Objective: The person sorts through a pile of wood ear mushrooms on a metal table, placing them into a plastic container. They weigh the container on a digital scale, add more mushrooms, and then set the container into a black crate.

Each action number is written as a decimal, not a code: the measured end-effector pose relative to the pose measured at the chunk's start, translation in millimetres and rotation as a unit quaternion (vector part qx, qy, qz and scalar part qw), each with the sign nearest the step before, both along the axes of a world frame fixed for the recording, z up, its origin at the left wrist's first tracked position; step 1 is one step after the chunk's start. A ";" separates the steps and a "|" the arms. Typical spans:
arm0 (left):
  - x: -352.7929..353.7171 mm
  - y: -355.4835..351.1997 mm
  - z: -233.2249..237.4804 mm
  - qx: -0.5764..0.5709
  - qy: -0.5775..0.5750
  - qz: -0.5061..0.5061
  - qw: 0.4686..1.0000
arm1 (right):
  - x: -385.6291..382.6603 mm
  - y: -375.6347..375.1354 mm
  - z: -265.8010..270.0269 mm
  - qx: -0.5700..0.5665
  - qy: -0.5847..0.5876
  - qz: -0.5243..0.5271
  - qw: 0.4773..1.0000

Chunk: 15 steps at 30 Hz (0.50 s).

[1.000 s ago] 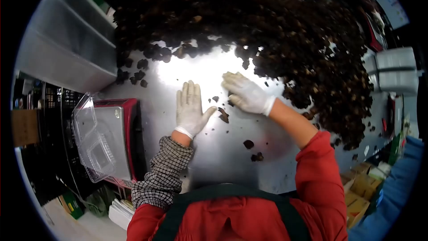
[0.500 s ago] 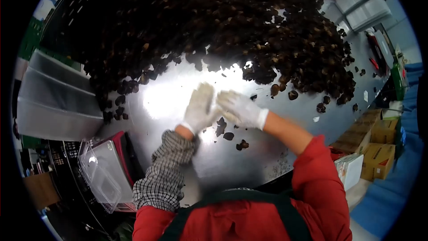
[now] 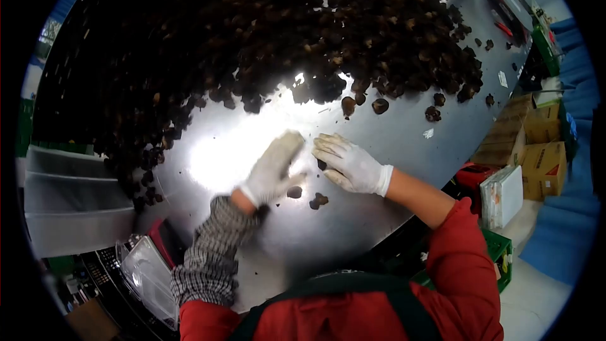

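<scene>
My left hand (image 3: 276, 167), in a pale work glove, is stretched out low over the metal table (image 3: 290, 233), slightly blurred, with its thumb apart from the fingers. Close to that thumb lies a small dark mushroom piece (image 3: 294, 192). Also gloved, my right hand (image 3: 352, 163) reaches in from the right with fingers extended and palm down. A dark piece (image 3: 322, 165) shows partly from under its fingers; whether it is gripped is hidden. Another brown piece (image 3: 319, 201) rests below, between the hands. Beyond them spreads a large heap of dark brown, curled pieces resembling wood ear mushrooms (image 3: 353, 44).
Clear plastic bins (image 3: 79, 196) stand at the left, above a red-edged device with a transparent cover (image 3: 151, 271). Cardboard boxes (image 3: 543, 167), a stack of white packets (image 3: 502, 196) and a green crate (image 3: 499, 256) are at the right. A few brown pieces (image 3: 380, 106) lie before the heap.
The camera view has shifted, so the heap and bins sit differently in it. My hands have moved a little apart, and a dark piece now shows under my right fingers.
</scene>
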State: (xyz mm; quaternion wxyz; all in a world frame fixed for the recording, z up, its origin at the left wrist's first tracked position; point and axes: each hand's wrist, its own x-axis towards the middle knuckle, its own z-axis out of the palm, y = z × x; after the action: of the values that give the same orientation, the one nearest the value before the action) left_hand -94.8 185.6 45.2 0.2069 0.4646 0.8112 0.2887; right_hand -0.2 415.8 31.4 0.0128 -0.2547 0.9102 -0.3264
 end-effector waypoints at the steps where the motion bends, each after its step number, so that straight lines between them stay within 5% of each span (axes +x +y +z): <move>1: 11.7 -7.0 -0.1 0.004 -0.002 -0.025 1.000 | -2.2 5.5 -1.1 0.009 0.022 -0.030 0.999; 7: -58.0 25.8 -12.8 0.001 0.070 0.139 0.988 | -43.0 12.5 -22.1 0.137 0.088 -0.214 0.963; 9: -61.7 36.0 -19.6 -0.061 0.157 0.121 0.978 | -34.7 9.1 -19.2 0.132 0.094 -0.177 0.971; 13: -22.1 15.0 -14.0 0.014 0.107 0.051 0.993 | 4.5 10.3 -0.2 0.112 0.061 -0.043 0.991; 15: -18.3 14.3 -4.9 0.044 0.130 0.079 0.987 | 6.9 12.1 2.8 0.053 0.088 -0.075 0.992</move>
State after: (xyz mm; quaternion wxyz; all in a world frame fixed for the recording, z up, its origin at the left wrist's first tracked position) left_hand -113.2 199.9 40.3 0.0552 0.4414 0.8520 0.2762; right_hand 6.7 427.9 34.2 -0.0780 -0.2120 0.9405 -0.2539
